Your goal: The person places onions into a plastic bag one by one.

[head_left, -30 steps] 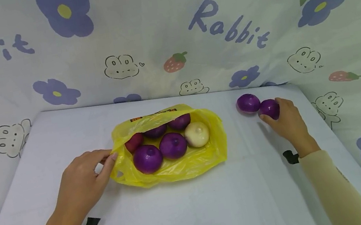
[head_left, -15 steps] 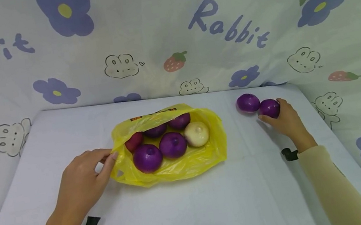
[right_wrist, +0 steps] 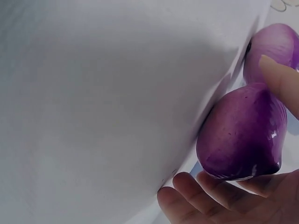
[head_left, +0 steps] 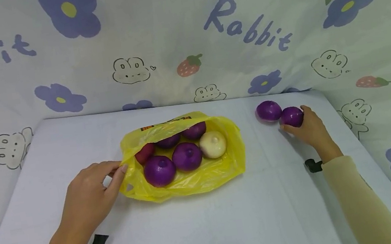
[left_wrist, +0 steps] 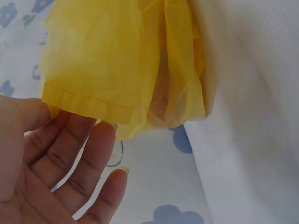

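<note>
While the right hand (head_left: pixel 309 128) grasps a round purple onion (head_left: pixel 292 117) at the far right of the white table (head_left: pixel 204 227), fingers curled round its near and right sides, that onion sits on the tabletop touching a second round purple onion (head_left: pixel 269 110) just to its left. From the right wrist view, the held onion (right_wrist: pixel 243 133) lies against the fingers (right_wrist: pixel 205 193) below it, a fingertip rests on its upper side, and the other onion (right_wrist: pixel 273 46) shows just behind it.

The left hand (head_left: pixel 88 196) is at the left edge of a crumpled yellow plastic bag (head_left: pixel 204 176), thumb and forefinger pinching the rim at the bag's mouth. From the left wrist view, the fingers (left_wrist: pixel 88 158) lie loosely bent under the hemmed yellow edge (left_wrist: pixel 88 102), touching it.

The bag lies open at the middle of the table. Inside it: two purple onions at the near side (head_left: pixel 159 170) (head_left: pixel 187 156), a pale white onion (head_left: pixel 213 144) to their right, two more purple onions (head_left: pixel 169 141) (head_left: pixel 194 130) at the far side partly under the bag's upper flap, and a reddish one (head_left: pixel 145 153) at the left.

Both forearms wear cream sleeves (head_left: pixel 362 202). A printed cloth (head_left: pixel 181 34) with blue flowers, rabbits and strawberries hangs behind the table.
</note>
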A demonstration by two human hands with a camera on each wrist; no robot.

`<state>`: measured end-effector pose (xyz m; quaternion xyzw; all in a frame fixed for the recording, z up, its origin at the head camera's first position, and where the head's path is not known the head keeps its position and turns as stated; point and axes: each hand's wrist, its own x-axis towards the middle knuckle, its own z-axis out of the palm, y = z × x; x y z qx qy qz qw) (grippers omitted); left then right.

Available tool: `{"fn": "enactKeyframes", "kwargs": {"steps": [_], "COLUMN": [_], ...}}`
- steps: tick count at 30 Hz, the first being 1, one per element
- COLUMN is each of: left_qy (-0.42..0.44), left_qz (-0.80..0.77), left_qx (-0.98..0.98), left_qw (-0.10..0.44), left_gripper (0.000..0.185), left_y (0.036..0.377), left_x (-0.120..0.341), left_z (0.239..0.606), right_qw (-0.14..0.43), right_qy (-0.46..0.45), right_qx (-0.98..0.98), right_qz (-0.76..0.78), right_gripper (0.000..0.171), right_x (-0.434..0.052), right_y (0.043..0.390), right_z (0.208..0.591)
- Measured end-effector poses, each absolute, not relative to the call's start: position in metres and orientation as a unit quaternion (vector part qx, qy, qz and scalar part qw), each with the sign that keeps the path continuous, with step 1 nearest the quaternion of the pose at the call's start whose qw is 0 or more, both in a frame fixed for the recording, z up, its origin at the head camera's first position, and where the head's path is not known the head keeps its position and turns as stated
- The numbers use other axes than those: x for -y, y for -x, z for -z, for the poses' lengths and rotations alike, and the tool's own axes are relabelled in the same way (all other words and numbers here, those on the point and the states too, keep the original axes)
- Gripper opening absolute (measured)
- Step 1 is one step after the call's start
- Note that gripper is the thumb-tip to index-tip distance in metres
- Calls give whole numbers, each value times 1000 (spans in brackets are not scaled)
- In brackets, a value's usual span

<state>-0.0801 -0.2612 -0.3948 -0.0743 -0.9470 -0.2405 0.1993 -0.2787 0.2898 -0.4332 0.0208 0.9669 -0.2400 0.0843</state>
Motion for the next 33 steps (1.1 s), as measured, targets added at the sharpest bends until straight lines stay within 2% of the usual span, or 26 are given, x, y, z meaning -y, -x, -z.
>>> {"fn": "enactKeyframes", "kwargs": {"steps": [18,33], "left_qy": [67,71], "left_qz": [239,236], "left_qx": [949,948], "left_qw": [193,201], "left_gripper": [21,20], "left_y": [79,80], "left_x": [262,263], "left_z": [393,395], "right_qw": [78,69], "right_qy": [-14,-8], "right_qx": [-972,-973], "right_qz": [221,222], "right_gripper": [115,104], "right_x": [-292,-293], "right_y": [278,276], "right_z": [440,441]}}
